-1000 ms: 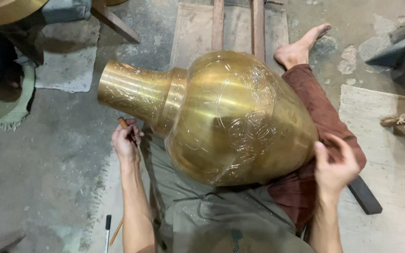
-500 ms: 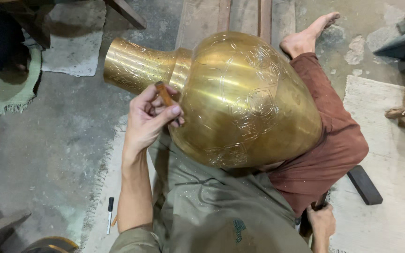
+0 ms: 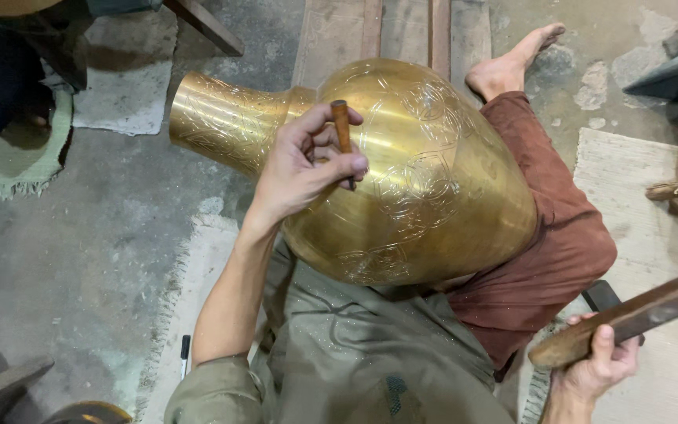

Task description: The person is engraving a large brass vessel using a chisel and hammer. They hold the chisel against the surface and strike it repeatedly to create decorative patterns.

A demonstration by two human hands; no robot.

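Note:
A large engraved brass vase lies on its side across my lap, neck pointing left. My left hand pinches a short brown chisel upright, its tip against the vase's shoulder. Low at the right, my right hand grips the end of a flat wooden mallet that slants up toward the right edge, well away from the vase. My folded leg in rust-red trousers props the vase from the right.
My bare foot rests on wooden planks beyond the vase. Pale mats lie on the concrete floor at left and right. A pen lies by my left elbow. Dark objects sit at the corners.
My left hand lifted the chisel from beside the vase's neck onto its shoulder. My right hand left the vase's base, dropped out of sight, and now holds the wooden mallet.

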